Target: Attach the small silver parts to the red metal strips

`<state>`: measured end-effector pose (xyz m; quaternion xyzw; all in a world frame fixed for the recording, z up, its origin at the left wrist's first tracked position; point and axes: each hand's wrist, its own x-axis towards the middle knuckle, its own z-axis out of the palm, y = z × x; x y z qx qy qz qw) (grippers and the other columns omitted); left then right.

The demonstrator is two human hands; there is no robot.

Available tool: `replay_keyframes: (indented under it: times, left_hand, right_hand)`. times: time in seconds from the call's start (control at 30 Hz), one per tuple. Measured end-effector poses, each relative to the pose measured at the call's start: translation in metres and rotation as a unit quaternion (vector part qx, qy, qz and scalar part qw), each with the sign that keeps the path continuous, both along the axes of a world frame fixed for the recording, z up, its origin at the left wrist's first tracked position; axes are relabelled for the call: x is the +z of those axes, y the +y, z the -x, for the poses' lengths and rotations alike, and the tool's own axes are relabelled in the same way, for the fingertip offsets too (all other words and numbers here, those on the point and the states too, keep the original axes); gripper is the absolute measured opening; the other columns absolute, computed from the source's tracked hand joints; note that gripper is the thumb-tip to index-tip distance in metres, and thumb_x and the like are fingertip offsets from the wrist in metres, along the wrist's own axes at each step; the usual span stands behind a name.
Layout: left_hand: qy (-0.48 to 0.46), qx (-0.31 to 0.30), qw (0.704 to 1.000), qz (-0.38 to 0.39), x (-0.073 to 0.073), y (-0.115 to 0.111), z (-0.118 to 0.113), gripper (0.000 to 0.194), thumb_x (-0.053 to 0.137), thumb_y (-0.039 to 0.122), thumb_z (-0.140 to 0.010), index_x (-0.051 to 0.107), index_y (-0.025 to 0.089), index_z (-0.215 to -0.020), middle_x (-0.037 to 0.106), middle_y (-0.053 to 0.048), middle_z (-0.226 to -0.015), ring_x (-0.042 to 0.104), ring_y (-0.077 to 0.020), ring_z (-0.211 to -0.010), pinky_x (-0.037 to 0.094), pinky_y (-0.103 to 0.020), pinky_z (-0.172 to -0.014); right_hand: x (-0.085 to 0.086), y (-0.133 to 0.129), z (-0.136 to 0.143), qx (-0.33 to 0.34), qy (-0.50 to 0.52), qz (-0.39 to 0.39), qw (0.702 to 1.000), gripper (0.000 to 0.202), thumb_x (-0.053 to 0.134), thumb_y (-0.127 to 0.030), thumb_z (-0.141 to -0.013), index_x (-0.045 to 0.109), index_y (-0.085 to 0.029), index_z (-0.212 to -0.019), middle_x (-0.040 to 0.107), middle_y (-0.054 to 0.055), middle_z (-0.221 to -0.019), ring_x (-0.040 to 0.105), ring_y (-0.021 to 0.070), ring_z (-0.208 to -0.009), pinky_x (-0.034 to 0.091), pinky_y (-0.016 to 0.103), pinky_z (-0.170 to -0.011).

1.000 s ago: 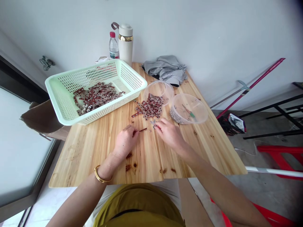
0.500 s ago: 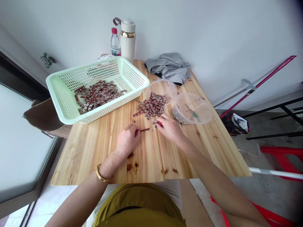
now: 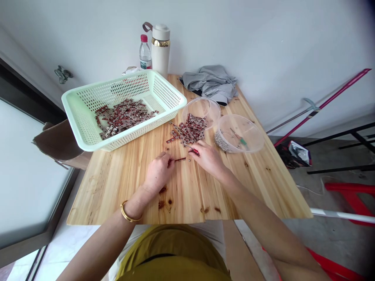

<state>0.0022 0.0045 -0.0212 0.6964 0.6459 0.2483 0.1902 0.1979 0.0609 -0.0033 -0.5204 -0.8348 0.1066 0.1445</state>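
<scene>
**Tiny brown strip pinned at the middle of the wooden table**

While pinched at its near-left end by the left hand (image 3: 158,171), lies flat on the wooden table (image 3: 117,179) as a thin, dark reddish-brown metal strip (image 3: 179,159). Narrow, flat, much longer than wide; too small to make out holes on this one. Long axis running nearly left to right across the table, free end pointing right toward the right hand (image 3: 206,158), tilted up a touch at that end.

Left hand curled almost closed, thumb and forefinger tips meeting on the strip's left end, other fingers tucked under. Right hand half curled, knuckles up, fingertips closed on a small red-handled tool (image 3: 194,150) just beside the strip's free end; can't tell if tool and strip actually touch.

Counting up:
- one loose strip under the fingers
- one pile of matching strips (image 3: 187,132) just beyond the hands, too many to count
- one mint-green basket (image 3: 79,121) on the left, another heap of the same strips inside
- two clear plastic bowls: one (image 3: 202,107) behind the pile, one (image 3: 249,144) to the right holding small silvery bits and a green-handled tool (image 3: 238,138)
- one water bottle (image 3: 145,52) and one white flask (image 3: 160,48) at the wall
- one grey cloth (image 3: 211,84) at the far edge
- one gold bangle (image 3: 129,212) on the left wrist
</scene>
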Motion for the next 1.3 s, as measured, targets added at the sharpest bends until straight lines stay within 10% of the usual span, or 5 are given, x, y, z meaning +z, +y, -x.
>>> replay_keyframes:
  times: [0.33,0.8,1.3]
  left_hand:
    - [-0.02,-0.007,1.0,0.002,0.001,0.0,0.002,0.014,0.053,0.014,-0.085,0.066,0.017,-0.079,0.064,-0.004,-0.083,0.062,-0.0154,-0.077,0.046,-0.025,-0.07]
    - [-0.035,-0.007,0.999,0.007,0.004,0.001,0.002,0.016,0.053,0.012,-0.085,0.068,0.016,-0.084,0.066,-0.005,-0.087,0.063,-0.0159,-0.08,0.047,-0.025,-0.074]
    - [-0.061,-0.021,0.998,0.008,0.007,0.001,0.002,0.023,0.052,0.01,-0.084,0.071,0.021,-0.092,0.068,-0.003,-0.091,0.064,-0.0155,-0.084,0.049,-0.025,-0.079]
  right_hand:
    - [0.009,0.026,0.001,0.072,-0.055,0.048,0.995,0.01,0.06,-0.016,-0.084,0.068,-0.021,-0.082,0.063,0.003,-0.088,0.06,0.0164,-0.08,0.041,0.026,-0.069]
    - [0.003,-0.035,0.012,-0.015,0.196,0.05,0.979,0.008,0.058,-0.017,-0.078,0.065,-0.02,-0.078,0.063,-0.002,-0.067,0.055,0.0117,-0.058,0.04,0.022,-0.058]
    - [-0.021,-0.041,0.044,0.005,0.109,-0.052,0.993,0.018,0.05,-0.019,-0.091,0.066,-0.021,-0.085,0.062,0.007,-0.095,0.06,0.0196,-0.088,0.048,0.031,-0.078]
